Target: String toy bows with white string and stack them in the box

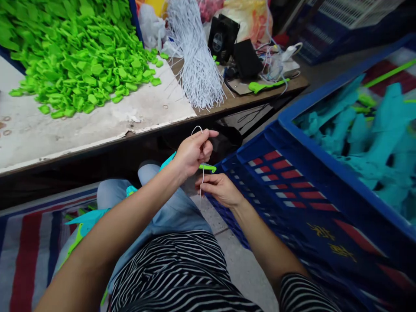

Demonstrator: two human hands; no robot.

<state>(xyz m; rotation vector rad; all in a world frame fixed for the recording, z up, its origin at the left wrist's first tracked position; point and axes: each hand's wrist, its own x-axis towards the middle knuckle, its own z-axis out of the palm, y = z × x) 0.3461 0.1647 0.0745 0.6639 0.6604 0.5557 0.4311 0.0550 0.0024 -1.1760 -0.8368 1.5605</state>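
above the lap, the right hand (222, 190), wrist bent inward, pinches a thin white cord (203, 175) between thumb and fingers; just beyond, the left hand (195, 151) grips the same cord, index finger extended to the right. the cord hangs nearly straight between them and loops over the left hand. a blue crate (325, 164) crowds the right forearm; past the left hand, dark open room precedes the chipped edge of a white-topped table (159, 110).
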